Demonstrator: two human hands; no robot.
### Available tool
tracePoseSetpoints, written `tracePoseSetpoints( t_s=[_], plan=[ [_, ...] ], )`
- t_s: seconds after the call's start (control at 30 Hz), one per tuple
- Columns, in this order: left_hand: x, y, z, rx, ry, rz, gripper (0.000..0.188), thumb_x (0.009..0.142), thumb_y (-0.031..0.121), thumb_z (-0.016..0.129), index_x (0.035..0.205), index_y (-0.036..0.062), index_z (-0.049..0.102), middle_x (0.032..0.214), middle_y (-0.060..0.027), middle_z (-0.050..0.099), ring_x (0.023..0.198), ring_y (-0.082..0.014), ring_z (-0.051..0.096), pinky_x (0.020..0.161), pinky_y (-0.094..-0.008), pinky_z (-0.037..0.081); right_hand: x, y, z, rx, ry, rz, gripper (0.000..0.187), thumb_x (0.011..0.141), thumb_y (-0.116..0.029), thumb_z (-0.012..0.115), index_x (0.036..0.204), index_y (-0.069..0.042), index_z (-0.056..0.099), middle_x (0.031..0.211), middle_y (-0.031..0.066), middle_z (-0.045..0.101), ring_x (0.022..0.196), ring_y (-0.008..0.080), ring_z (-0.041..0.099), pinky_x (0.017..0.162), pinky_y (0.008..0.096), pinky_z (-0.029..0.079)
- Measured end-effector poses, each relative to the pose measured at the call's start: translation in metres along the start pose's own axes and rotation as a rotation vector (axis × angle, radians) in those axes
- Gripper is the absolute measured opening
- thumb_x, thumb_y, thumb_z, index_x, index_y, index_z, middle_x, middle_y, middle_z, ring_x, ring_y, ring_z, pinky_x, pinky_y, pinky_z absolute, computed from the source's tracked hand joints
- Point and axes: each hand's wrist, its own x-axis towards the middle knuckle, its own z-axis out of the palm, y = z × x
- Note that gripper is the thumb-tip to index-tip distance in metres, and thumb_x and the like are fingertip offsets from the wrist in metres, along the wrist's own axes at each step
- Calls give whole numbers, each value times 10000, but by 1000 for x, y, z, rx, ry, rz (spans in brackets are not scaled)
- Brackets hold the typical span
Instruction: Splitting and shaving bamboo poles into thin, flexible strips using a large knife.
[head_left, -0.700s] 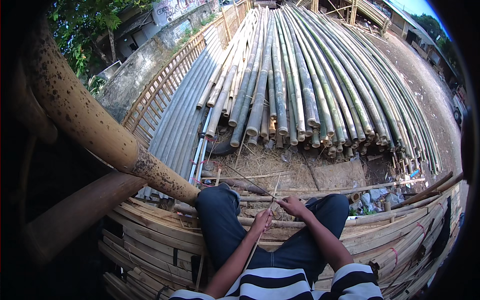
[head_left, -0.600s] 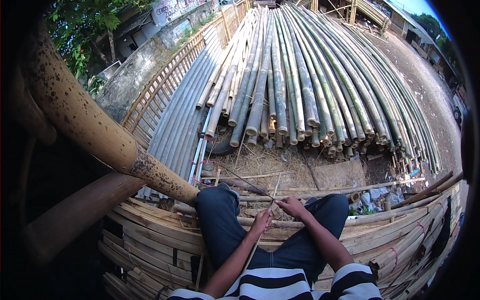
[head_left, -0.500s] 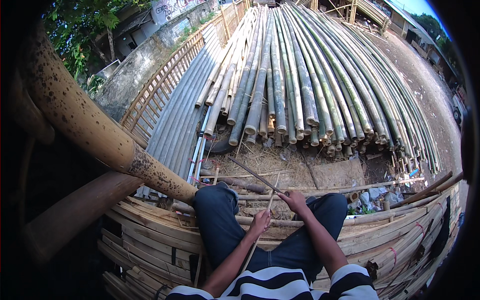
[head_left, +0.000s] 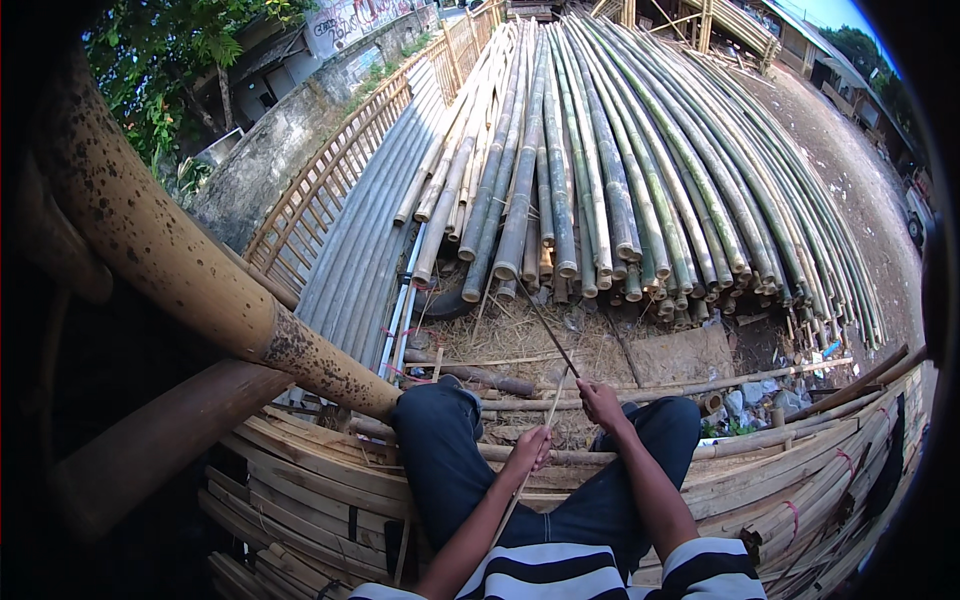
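Between my knees, my left hand (head_left: 530, 450) is closed around a thin, pale bamboo strip (head_left: 512, 506). The strip slants from my lap up past the fist, and its upper end lies close to my right hand (head_left: 601, 404). That hand is wrapped around the near end of a long, narrow, dark knife-like blade (head_left: 547, 331), which points away and to the left. Its grip is hidden in my fingers. The blade and the strip look apart or barely crossing near my right hand; I cannot tell if they touch.
Ahead lies a big stack of bamboo poles (head_left: 620, 170), cut ends facing me. Corrugated grey sheets (head_left: 370, 240) and a bamboo fence (head_left: 330, 165) stand left. A thick spotted bamboo post (head_left: 180, 240) crosses the near left. Split bamboo slats (head_left: 310, 460) lie under me; litter (head_left: 745, 395) lies right.
My right hand has moved slightly right, and the dark blade has swung from pointing left to pointing more steeply away. My left hand still holds the strip, with little movement.
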Motion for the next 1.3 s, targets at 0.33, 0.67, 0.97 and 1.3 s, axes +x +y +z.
tracePoseSetpoints(
  t_s=[0.33,0.67,0.97,1.3],
  plan=[
    [-6,-6,-1,256,157,41,311,1041,326,397,861,82,463,493,37,345,352,-60,326,318,-224,267,-23,-11,17,-526,-125,-166,672,944,-590,479,681,23,555,532,91,484,474,207,465,531,406,412],
    [-7,5,1,-48,36,38,304,1047,330,402,887,76,456,497,31,332,355,-54,300,311,-209,247,-7,-9,9,133,71,120,558,949,-542,547,608,-108,470,510,-36,414,406,87,376,394,286,303],
    [-4,10,5,-130,20,20,263,1039,324,436,911,97,469,493,45,321,344,-48,282,314,-203,223,-6,4,7,-259,-23,-178,548,978,-482,523,631,-58,501,526,-13,459,465,103,430,441,302,325],
    [-2,-9,-4,752,338,219,327,1027,302,447,826,52,510,524,19,420,419,-90,431,396,-266,347,-29,-24,20,-732,-81,-296,736,885,-668,481,748,32,661,638,235,599,651,390,624,629,486,457]
  ],
)
